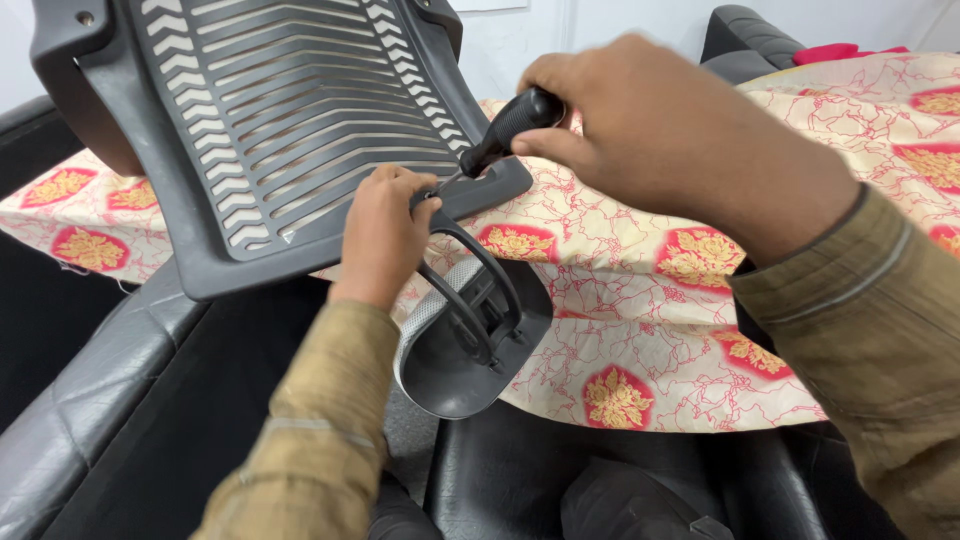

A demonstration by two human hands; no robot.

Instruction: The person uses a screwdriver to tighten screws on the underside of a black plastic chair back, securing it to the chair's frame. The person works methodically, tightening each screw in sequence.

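A dark grey slatted plastic chair back lies tilted across the table edge, its curved bracket hanging below. My right hand grips the black handle of a screwdriver, whose tip points down-left at the lower corner of the chair back. My left hand is closed around that corner of the frame, right by the screwdriver tip; what the tip touches is hidden by my fingers.
The table carries a cream cloth with red and gold flower patches. Black padded seats sit at the left, below centre and at the back right.
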